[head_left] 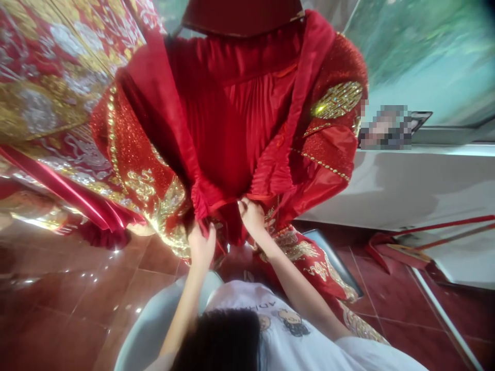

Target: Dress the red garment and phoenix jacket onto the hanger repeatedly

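A red robe [247, 103] with gold embroidery hangs in front of me, its front flaps spread open over a pleated red lining. My left hand [201, 246] is closed on the lower edge of the left flap, beside the gold-trimmed border [147, 185]. My right hand [252, 215] pinches the red fabric at the bottom of the right flap, close to the pleats. The two hands are a short way apart at the garment's lower middle. My white printed T-shirt [286, 330] and dark hair fill the bottom of the view.
Another red and gold embroidered cloth [46, 93] hangs at the left. Red tiled floor [77, 299] lies below. A white ledge [417, 180] and a window run along the right, with red strips [406, 247] beneath. A pale grey rounded seat [150, 319] is under me.
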Action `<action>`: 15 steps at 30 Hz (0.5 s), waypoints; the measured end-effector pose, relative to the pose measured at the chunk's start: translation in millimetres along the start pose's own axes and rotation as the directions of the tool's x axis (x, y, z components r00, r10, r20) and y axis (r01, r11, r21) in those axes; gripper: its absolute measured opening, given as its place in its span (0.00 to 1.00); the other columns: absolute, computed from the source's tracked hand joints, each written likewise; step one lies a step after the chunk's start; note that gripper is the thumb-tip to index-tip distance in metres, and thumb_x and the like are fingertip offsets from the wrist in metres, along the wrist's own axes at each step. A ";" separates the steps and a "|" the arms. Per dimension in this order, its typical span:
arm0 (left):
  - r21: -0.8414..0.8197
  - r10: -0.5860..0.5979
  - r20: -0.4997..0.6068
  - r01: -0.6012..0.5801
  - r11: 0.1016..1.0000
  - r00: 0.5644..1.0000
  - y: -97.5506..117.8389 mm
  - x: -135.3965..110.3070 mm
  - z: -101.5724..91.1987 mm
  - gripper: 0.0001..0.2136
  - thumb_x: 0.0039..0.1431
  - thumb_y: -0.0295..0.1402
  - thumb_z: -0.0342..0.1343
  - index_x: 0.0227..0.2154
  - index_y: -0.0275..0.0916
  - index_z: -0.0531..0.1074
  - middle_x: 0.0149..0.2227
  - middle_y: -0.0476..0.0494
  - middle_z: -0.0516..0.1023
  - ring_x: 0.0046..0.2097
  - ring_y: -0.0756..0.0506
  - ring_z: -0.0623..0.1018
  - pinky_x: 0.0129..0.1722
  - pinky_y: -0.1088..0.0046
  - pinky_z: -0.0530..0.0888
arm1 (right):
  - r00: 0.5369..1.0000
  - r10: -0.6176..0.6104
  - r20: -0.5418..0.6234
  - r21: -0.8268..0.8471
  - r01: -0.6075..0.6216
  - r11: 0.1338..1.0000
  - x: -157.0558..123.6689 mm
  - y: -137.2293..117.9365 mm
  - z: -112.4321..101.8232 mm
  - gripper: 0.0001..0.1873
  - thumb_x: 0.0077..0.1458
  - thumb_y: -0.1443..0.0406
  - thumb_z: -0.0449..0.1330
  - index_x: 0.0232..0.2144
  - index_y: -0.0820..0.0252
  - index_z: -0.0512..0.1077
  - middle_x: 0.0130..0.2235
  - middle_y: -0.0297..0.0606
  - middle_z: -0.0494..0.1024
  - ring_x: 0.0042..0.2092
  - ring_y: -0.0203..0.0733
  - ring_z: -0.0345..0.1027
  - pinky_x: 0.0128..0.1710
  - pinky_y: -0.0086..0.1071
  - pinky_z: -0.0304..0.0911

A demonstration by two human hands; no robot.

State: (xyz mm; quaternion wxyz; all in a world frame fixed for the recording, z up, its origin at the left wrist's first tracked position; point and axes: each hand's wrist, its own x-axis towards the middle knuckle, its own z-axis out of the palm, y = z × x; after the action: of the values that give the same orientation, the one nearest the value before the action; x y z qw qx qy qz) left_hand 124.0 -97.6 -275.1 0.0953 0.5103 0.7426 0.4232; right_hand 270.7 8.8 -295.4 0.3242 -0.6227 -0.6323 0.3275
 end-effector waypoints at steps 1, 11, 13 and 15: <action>0.034 -0.040 -0.002 0.040 0.999 0.999 -3.5 4.6 -3.1 0.06 0.59 0.37 0.51 0.33 0.41 0.69 0.32 0.39 0.78 0.35 0.39 0.78 0.37 0.61 0.75 | 1.000 0.005 0.007 0.058 -0.006 0.998 0.3 1.6 0.7 0.13 0.58 0.62 0.51 0.36 0.62 0.73 0.38 0.49 0.78 0.40 0.47 0.70 0.47 0.39 0.60; 0.264 -0.078 0.356 -0.020 0.964 0.931 -6.0 -28.1 42.9 0.15 0.57 0.25 0.52 0.48 0.33 0.69 0.47 0.31 0.75 0.46 0.40 0.77 0.40 0.67 0.73 | 0.936 -0.086 0.341 0.448 -0.082 0.890 -67.5 5.5 13.4 0.21 0.49 0.51 0.52 0.15 0.58 0.56 0.16 0.30 0.57 0.22 0.31 0.50 0.23 0.28 0.47; 0.212 -0.056 0.405 -0.034 0.977 0.913 -9.9 -30.3 56.9 0.14 0.56 0.20 0.49 0.44 0.33 0.71 0.45 0.33 0.76 0.44 0.43 0.78 0.40 0.71 0.73 | 0.946 -0.083 0.315 0.485 -0.085 0.870 -75.2 5.8 12.1 0.21 0.48 0.51 0.52 0.15 0.58 0.54 0.18 0.29 0.56 0.23 0.31 0.48 0.24 0.27 0.45; 0.193 -0.048 0.418 -0.037 0.980 0.907 -14.3 -28.6 65.8 0.10 0.57 0.19 0.47 0.35 0.34 0.73 0.39 0.37 0.77 0.40 0.46 0.78 0.37 0.74 0.72 | 0.951 -0.072 0.302 0.515 -0.099 0.851 -76.3 6.6 10.4 0.21 0.46 0.52 0.54 0.14 0.58 0.54 0.18 0.29 0.55 0.24 0.31 0.47 0.24 0.28 0.44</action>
State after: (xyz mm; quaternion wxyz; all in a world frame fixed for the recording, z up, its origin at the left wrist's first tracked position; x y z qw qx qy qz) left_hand 165.2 -88.4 -334.9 0.2032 0.5941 0.7442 0.2276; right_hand 267.1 -67.6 -307.0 0.3758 -0.4560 -0.5573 0.5833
